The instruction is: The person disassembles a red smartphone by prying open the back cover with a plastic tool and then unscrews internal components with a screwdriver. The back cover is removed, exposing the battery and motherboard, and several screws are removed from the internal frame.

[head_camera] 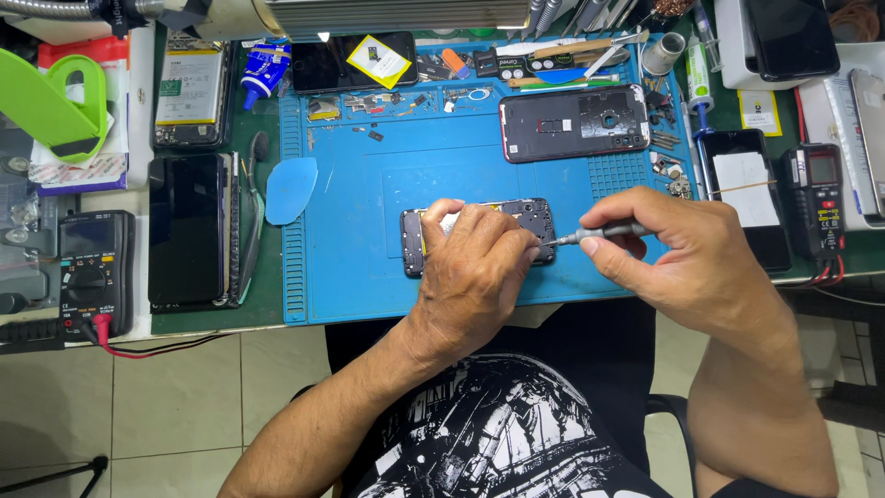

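An opened phone (419,242) lies flat on the blue work mat (369,184), its insides facing up. My left hand (475,267) rests on top of it and pins it down, covering most of its middle. My right hand (678,249) grips a slim grey screwdriver (604,231) held almost level, its tip touching the phone's right end by my left fingertips. A second phone frame (573,123), dark with a red rim, lies further back on the mat.
A blue plastic pick (291,189) sits at the mat's left edge. Dark phones (187,229) are stacked on the left beside a black multimeter (90,272) with red leads. Another meter (816,198) and a phone (745,194) stand right. Small screws and parts line the mat's back.
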